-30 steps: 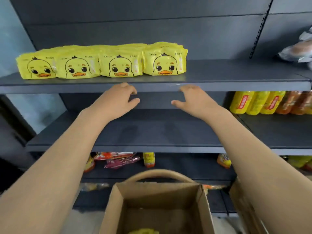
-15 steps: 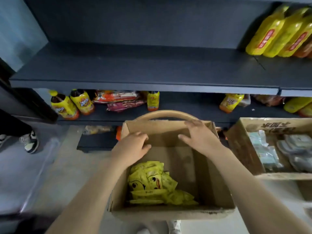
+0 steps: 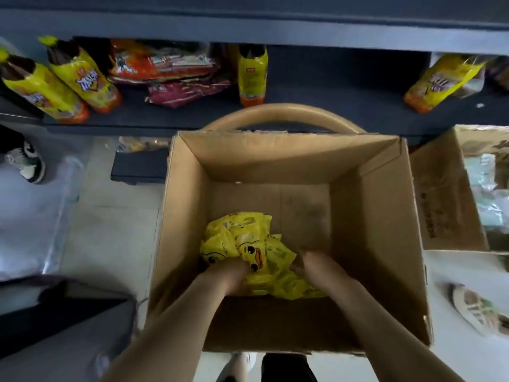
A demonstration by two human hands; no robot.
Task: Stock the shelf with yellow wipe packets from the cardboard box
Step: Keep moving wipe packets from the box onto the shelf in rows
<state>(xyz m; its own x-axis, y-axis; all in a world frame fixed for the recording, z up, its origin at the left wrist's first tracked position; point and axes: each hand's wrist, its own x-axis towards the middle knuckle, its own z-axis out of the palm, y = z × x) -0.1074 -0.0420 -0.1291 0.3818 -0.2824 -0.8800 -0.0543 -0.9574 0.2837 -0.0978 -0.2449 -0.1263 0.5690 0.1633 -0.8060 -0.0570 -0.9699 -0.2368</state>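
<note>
A shop aisle: a dark shelf (image 3: 330,100) carries yellow snack bags (image 3: 85,78) and flat red packs (image 3: 165,64), all in retail wrappers. On the pale floor (image 3: 110,244) before it stand an open box (image 3: 385,216) holding yellow packets (image 3: 242,238) and a second box (image 3: 440,205) of wrapped goods.

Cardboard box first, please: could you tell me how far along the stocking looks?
Done: the cardboard box shows mostly bare floor, so most of its load seems already taken out; where it went is out of view. In hand: the left hand and right hand are down on the yellow wipe packets, grip too blurred to judge. Left: that small heap has to go up.
</note>
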